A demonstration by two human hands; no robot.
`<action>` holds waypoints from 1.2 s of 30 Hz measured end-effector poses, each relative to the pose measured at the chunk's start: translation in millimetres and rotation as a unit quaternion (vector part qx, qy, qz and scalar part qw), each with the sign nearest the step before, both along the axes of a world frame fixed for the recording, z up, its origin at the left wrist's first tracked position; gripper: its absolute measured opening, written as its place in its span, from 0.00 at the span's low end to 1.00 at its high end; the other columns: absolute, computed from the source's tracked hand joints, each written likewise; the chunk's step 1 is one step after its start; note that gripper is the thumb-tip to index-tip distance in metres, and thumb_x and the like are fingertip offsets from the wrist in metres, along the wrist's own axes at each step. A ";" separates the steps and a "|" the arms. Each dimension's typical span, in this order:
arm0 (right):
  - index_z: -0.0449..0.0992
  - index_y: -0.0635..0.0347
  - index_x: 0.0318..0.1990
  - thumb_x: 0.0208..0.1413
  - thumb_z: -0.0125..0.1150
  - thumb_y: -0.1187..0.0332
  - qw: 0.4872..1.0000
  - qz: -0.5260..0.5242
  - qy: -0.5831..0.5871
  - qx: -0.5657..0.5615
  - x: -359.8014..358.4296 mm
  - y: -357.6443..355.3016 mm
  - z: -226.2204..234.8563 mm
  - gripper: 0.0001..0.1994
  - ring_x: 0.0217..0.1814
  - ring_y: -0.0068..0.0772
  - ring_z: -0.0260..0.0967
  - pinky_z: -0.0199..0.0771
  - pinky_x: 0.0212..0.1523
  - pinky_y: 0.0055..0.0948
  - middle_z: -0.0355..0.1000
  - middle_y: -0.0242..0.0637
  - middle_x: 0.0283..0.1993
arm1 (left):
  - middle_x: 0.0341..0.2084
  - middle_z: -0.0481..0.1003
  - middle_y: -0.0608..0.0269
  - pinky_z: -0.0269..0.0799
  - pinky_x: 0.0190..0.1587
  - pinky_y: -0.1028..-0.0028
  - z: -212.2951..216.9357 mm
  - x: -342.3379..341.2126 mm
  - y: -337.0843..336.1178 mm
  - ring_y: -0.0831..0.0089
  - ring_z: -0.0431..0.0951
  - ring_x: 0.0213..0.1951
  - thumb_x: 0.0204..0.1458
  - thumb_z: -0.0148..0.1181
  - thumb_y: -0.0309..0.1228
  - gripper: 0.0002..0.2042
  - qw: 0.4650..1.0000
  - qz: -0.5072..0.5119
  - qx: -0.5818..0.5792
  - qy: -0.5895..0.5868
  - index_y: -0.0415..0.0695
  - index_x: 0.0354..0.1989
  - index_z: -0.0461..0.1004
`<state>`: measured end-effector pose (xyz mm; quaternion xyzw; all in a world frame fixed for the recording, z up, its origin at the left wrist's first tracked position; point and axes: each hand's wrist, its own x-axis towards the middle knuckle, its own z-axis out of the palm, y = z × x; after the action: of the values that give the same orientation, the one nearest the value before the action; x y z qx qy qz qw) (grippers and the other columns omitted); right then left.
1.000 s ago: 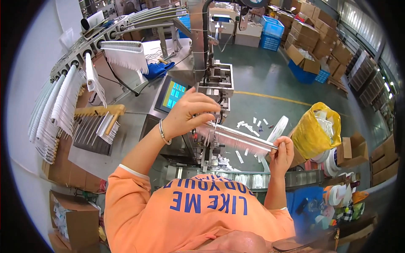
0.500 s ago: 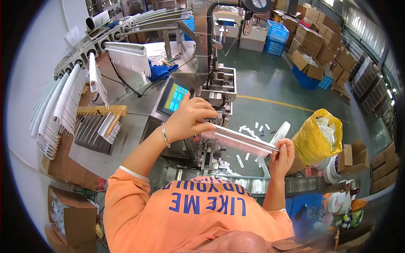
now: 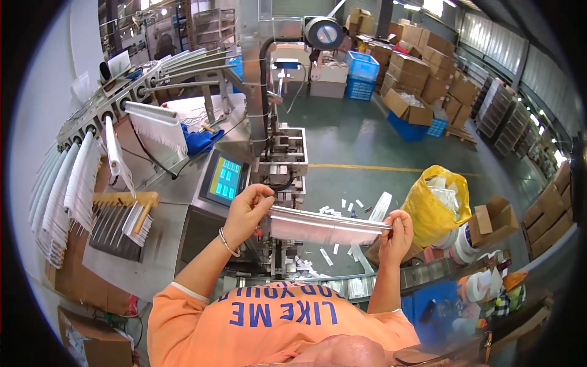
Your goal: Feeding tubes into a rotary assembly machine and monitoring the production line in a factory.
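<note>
In front of my chest a thin metal rod (image 3: 342,219) stretches between both hands, hung with a dense row of thin white pieces (image 3: 318,229) whose kind I cannot make out. My left hand (image 3: 249,211), with a bangle on its wrist, pinches the rod's left end beside the machine's touch screen (image 3: 224,177). At the other end my right hand (image 3: 396,232) has its fingers closed round the bare metal tip. The rod slopes slightly down toward the right.
Similar rods with white hanging pieces (image 3: 82,183) fill a rack at the left. A wooden-handled rack of metal prongs (image 3: 116,223) lies on the steel table (image 3: 165,244). White scraps (image 3: 327,257) litter the floor. A yellow bag (image 3: 422,208) and cardboard boxes (image 3: 406,73) stand at the right.
The view has turned, so the surroundings sit further left and lower. My left hand has come down to the rod's end, and the hanging white pieces now show more fully. Both hands still hold the rod.
</note>
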<state>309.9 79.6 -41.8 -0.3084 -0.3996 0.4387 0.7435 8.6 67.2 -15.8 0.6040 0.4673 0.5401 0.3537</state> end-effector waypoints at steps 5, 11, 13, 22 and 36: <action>0.67 0.59 0.33 0.57 0.43 0.72 1.000 0.002 0.013 0.021 11.5 6.4 7.3 0.05 0.16 0.07 0.50 0.46 0.15 0.07 0.59 0.22 0.20 | 0.14 0.62 0.75 0.53 0.18 0.86 -5.9 15.7 -7.5 0.88 0.59 0.16 0.54 0.48 0.27 0.04 0.996 -0.007 -0.038 -0.086 0.41 0.34 0.68; 0.67 0.61 0.32 0.55 0.43 0.72 1.000 -0.008 0.018 0.024 12.9 20.0 10.2 0.06 0.15 0.12 0.50 0.45 0.14 0.11 0.61 0.29 0.20 | 0.16 0.62 0.73 0.52 0.17 0.86 -5.1 21.9 -5.8 0.87 0.59 0.16 0.56 0.44 0.28 0.05 0.988 0.033 -0.008 -0.152 0.41 0.33 0.66; 0.66 0.61 0.32 0.55 0.43 0.71 0.999 0.037 -0.002 0.032 7.1 25.1 12.2 0.06 0.13 0.14 0.50 0.45 0.13 0.12 0.61 0.30 0.19 | 0.16 0.62 0.73 0.53 0.17 0.86 -7.1 8.9 5.0 0.87 0.59 0.16 0.55 0.47 0.27 0.04 0.979 0.073 0.026 -0.190 0.41 0.34 0.66; 0.64 0.63 0.32 0.59 0.40 0.60 0.950 0.293 0.020 0.102 -17.2 66.2 26.7 0.14 0.13 0.23 0.58 0.55 0.14 0.17 0.67 0.40 0.23 | 0.19 0.63 0.71 0.55 0.19 0.84 22.4 -27.4 30.7 0.86 0.59 0.16 0.56 0.45 0.32 0.07 0.974 0.025 0.026 -0.225 0.42 0.35 0.66; 0.69 0.64 0.35 0.55 0.43 0.62 0.931 0.300 0.130 0.162 -88.8 139.5 94.8 0.14 0.14 0.22 0.56 0.56 0.19 0.18 0.69 0.40 0.22 | 0.23 0.71 0.54 0.66 0.31 0.70 102.3 -71.8 102.7 0.60 0.71 0.26 0.46 0.46 0.17 0.18 0.809 0.353 0.408 0.236 0.46 0.46 0.70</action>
<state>221.0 219.1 53.0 0.0100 -0.4387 0.6072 0.6624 -63.1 169.9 86.6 0.5951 0.4537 0.6098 -0.2610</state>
